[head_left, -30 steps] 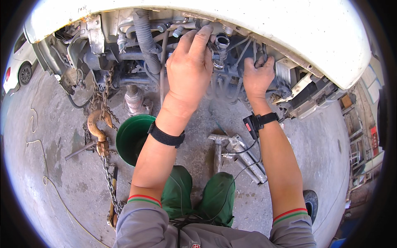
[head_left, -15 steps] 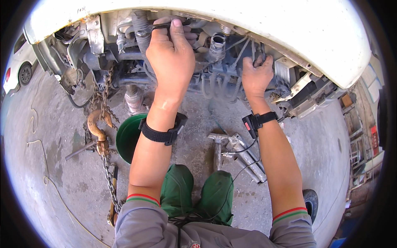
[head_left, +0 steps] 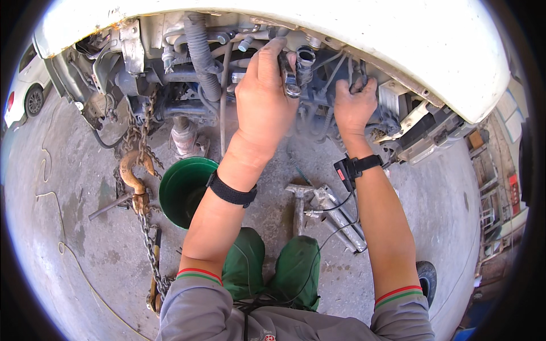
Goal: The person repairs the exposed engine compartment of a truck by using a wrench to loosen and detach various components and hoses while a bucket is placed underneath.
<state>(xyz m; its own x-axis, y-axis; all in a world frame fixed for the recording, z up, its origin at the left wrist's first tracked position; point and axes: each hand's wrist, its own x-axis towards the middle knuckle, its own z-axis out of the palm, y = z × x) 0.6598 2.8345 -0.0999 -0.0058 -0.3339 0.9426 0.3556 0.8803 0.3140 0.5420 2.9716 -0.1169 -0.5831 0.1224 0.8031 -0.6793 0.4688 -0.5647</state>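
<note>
A chrome ring-ended wrench (head_left: 292,88) is gripped in my left hand (head_left: 263,94), its round head showing beside the thumb. This hand is up among the hoses under the raised white panel, just left of an open pipe end (head_left: 306,55). My right hand (head_left: 354,105) sits further right among thin dark lines (head_left: 363,69). Its fingers are curled closed, and what lies inside them is hidden. A grey corrugated hose (head_left: 202,54) hangs to the left of my left hand, near two capped pipe stubs (head_left: 245,44).
The white panel (head_left: 341,25) arches over the engine bay. Below stand a green bucket (head_left: 173,170), a rusty hook (head_left: 131,173) on a chain (head_left: 149,238), and a metal jack-like tool (head_left: 335,213). A thin cord (head_left: 62,247) trails over the floor at left.
My left hand has moved right and a little down from the corrugated hose, which now shows fully. The wrench head has turned into sight. My right hand stays in place.
</note>
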